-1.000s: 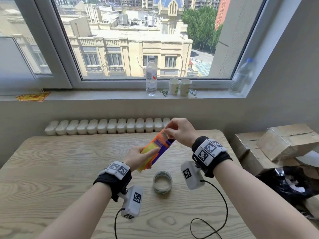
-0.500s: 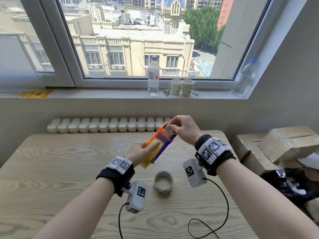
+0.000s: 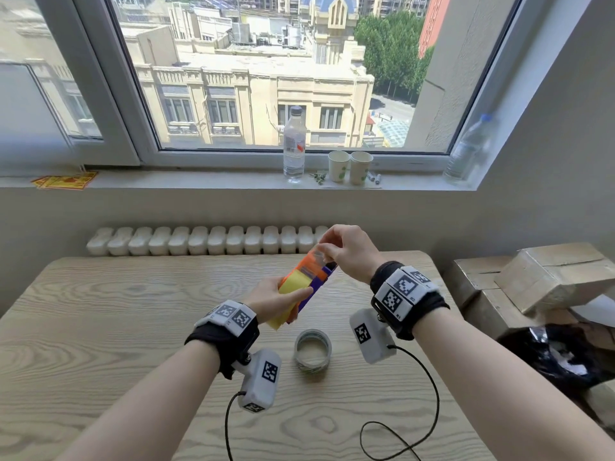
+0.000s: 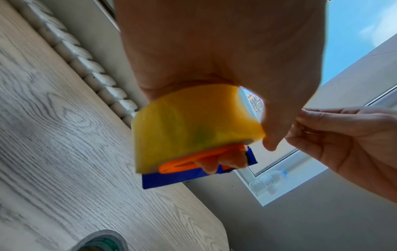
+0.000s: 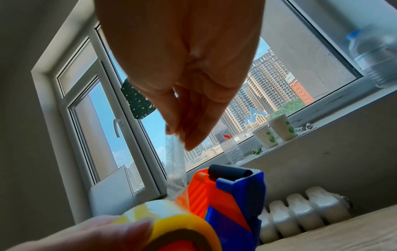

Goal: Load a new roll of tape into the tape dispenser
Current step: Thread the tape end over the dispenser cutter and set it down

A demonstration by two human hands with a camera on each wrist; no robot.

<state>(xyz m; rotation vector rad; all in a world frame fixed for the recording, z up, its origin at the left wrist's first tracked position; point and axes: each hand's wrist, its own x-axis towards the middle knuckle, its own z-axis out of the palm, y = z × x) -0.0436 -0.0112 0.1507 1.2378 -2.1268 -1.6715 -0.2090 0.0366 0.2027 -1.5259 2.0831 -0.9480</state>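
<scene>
The left hand (image 3: 276, 299) grips the tape dispenser (image 3: 307, 282) and yellow roll (image 4: 193, 129) above the table (image 3: 100, 327), while the right hand (image 3: 346, 251), now higher, pinches the clear tape end (image 5: 175, 163), so threading looks nearly done.

We take this for a plain upper-storey room, an office or spare room: a wood-grain worktop (image 3: 100, 327) under a wide window (image 3: 266, 78) over city rooftops, a white radiator (image 3: 206, 241), water bottles (image 3: 294, 144) and paper cups (image 3: 349, 168) on the sill, cardboard boxes (image 3: 545, 277) stacked beside.
</scene>
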